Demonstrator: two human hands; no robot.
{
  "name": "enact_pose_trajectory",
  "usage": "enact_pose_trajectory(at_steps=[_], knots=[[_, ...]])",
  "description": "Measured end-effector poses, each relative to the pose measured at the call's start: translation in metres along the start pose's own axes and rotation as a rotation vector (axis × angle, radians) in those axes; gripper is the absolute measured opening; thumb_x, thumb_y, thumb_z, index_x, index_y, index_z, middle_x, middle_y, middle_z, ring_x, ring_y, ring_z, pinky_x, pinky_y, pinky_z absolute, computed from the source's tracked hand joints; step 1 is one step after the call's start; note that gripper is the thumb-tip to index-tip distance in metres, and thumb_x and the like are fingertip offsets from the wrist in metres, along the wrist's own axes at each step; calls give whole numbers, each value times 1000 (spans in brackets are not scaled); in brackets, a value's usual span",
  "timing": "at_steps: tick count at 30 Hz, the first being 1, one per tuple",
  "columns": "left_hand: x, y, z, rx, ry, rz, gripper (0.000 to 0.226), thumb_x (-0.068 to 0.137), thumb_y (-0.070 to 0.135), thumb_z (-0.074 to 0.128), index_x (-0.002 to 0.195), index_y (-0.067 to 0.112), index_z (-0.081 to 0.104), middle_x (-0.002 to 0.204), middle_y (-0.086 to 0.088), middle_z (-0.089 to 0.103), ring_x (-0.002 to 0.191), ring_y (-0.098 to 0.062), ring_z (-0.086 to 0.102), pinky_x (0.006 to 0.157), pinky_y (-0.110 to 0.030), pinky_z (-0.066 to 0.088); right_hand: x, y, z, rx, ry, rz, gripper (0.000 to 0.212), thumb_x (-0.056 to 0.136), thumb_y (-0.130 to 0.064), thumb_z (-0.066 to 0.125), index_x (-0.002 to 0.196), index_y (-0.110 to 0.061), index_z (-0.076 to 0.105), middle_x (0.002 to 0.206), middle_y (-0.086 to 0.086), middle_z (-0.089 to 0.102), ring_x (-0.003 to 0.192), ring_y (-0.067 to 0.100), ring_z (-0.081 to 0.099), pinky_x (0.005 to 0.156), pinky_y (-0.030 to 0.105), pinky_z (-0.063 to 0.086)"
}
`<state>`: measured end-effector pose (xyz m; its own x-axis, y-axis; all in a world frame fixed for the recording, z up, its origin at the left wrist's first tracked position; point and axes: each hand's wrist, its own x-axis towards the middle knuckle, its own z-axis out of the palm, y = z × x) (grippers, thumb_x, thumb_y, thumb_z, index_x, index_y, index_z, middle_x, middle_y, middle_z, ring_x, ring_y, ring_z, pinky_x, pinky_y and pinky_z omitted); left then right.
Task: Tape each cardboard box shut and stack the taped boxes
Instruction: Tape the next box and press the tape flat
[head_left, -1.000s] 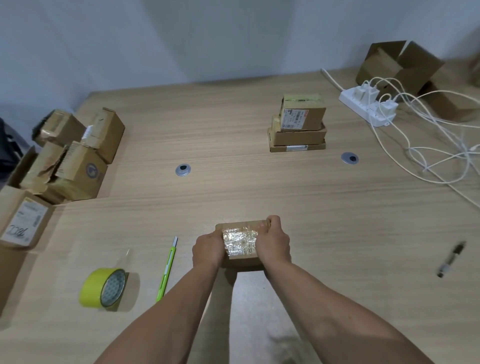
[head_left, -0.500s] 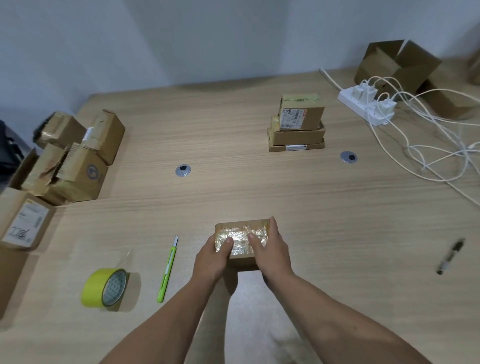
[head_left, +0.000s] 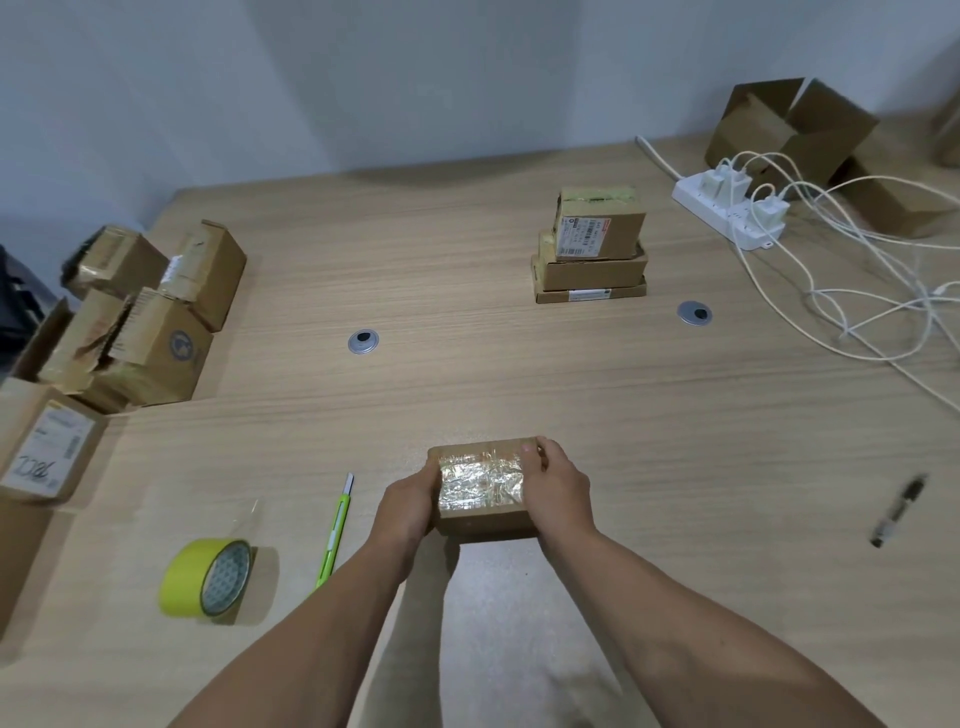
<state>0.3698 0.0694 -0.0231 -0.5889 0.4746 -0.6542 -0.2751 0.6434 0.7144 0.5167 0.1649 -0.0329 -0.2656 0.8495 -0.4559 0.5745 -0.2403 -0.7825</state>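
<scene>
A small cardboard box (head_left: 480, 491) with a shiny crinkled tape patch on top sits near the table's front edge. My left hand (head_left: 408, 506) grips its left side and my right hand (head_left: 558, 488) grips its right side, fingers curled over the far corner. A stack of three taped boxes (head_left: 592, 249) stands at the back, right of centre. A roll of yellow tape (head_left: 208, 579) stands on edge to my left, with a green utility knife (head_left: 335, 530) between it and my hands.
A pile of several untaped boxes (head_left: 140, 317) lies at the left edge, with a labelled box (head_left: 44, 447) nearer me. A power strip (head_left: 732, 205) with white cables, open boxes (head_left: 795, 130) and a black pen (head_left: 896, 509) occupy the right side.
My thumbs have slid off the tape patch on top. Both hands now clasp the box's sides, and the box has turned slightly.
</scene>
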Motion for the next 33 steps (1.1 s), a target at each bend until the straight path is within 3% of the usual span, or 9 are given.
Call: enact_pose_trajectory(at_steps=[3,7,15,20,23,25,28,31,33], knots=[[3,8,8,179,66,28,52,84,63,61,96,14,69,94,-4,69,87,-24,64,83,-37,55,4,-11,5,-143,-14,-7,67,88,-68,53,136,-23,41,127,-2,54,115,24,55,96,47,49],[-1,20,23,399,166,53,69,79,66,63,120,10,61,118,-11,64,109,-30,60,92,-40,51,5,-19,16,-227,2,34,74,85,-69,58,134,-20,33,137,4,43,119,31,53,90,45,51],[1,17,17,255,123,81,28,93,44,57,91,16,63,97,-6,65,92,-25,61,90,-46,53,7,-7,15,-212,15,-32,45,98,-55,47,129,-24,37,134,0,46,118,28,51,93,47,49],[-1,10,14,259,124,161,36,100,37,43,88,10,64,93,-9,65,92,-28,59,87,-44,50,4,-1,11,-130,28,-42,39,105,-43,36,141,-26,40,141,0,49,121,26,52,100,48,46],[-7,6,15,205,143,177,46,104,36,37,70,11,54,75,-7,58,76,-26,51,71,-37,37,-2,2,12,-72,37,-25,42,106,-49,29,144,-35,39,141,-4,54,122,24,56,103,50,45],[-10,1,11,81,110,150,48,105,37,37,67,13,54,69,-4,54,72,-24,48,70,-35,35,-5,5,11,-25,37,11,46,104,-56,25,147,-42,37,144,-5,55,124,24,57,105,51,44],[-13,-11,5,96,6,167,41,100,51,44,96,21,72,93,1,71,89,-20,64,86,-38,50,-11,9,11,18,-34,8,68,95,-71,38,155,-45,20,157,-6,42,139,25,46,112,50,40],[-21,-20,5,207,-44,251,52,77,66,63,119,34,64,110,14,70,102,-9,65,91,-37,52,-17,13,13,19,-72,-46,107,65,-85,61,151,-51,7,155,-14,40,138,20,46,107,51,45],[-24,-22,5,210,-40,274,57,75,66,66,123,36,61,113,16,68,104,-8,64,91,-35,52,-17,16,15,16,-86,-53,109,62,-83,64,148,-55,4,153,-14,42,136,19,48,105,52,46]])
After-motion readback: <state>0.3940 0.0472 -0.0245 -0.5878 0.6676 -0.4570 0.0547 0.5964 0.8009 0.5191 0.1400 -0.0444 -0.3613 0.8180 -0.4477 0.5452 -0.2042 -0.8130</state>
